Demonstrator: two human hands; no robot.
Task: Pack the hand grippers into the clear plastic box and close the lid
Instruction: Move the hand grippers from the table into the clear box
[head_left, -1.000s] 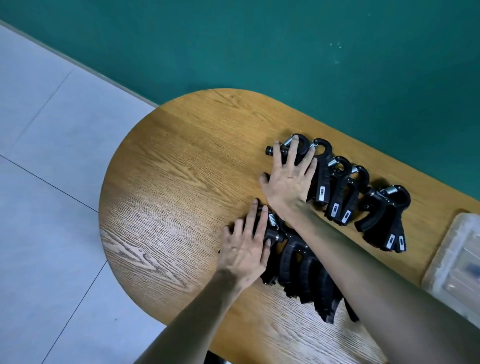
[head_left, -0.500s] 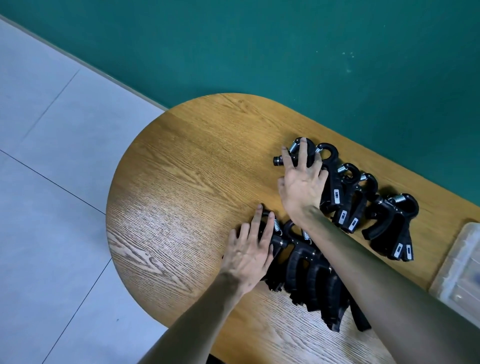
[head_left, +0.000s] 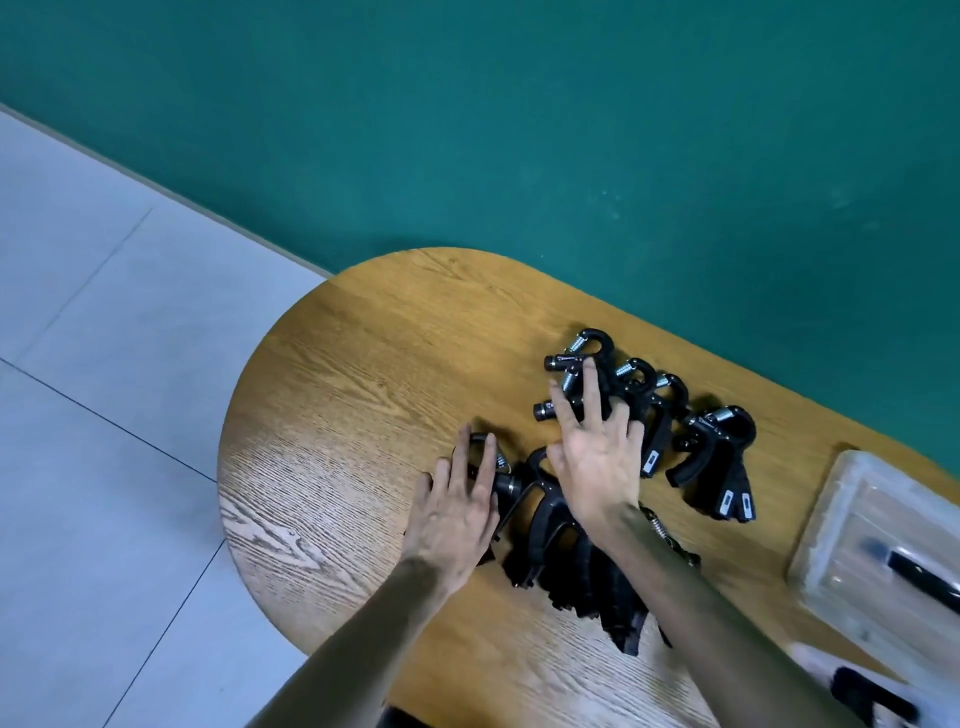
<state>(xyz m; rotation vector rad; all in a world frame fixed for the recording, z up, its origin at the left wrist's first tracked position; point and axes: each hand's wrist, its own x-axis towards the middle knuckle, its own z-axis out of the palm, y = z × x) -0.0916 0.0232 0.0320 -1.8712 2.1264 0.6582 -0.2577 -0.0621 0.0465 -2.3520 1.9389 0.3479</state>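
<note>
A green wall (head_left: 519, 130) fills the far side, meeting a pale tiled floor (head_left: 104, 415) on the left. One wooden worktop (head_left: 363, 389) with a rounded end carries everything else.

At the right edge of the worktop lies one clear plastic box (head_left: 872, 535), blurred; a dark thing shows through it, too smeared to name.

The black hand grippers lie in two groups, all outside the box. The far row (head_left: 649, 410) runs from under the right hand toward the box: about five can be made out by their silver springs, the last one (head_left: 714, 457) lying a little apart from the rest. The near row (head_left: 571, 566) lies between and below the two forearms, overlapped and motion-blurred; about five there, though an exact count cannot be told.

Two bare hands are in view. The right hand (head_left: 597, 457) lies flat, fingers straight and spread, its grip apart, fingertips resting on the left end of the far row. The left hand (head_left: 457, 509) is likewise flat with straight fingers, grip apart, pressing on the leftmost gripper of the near row.
</note>
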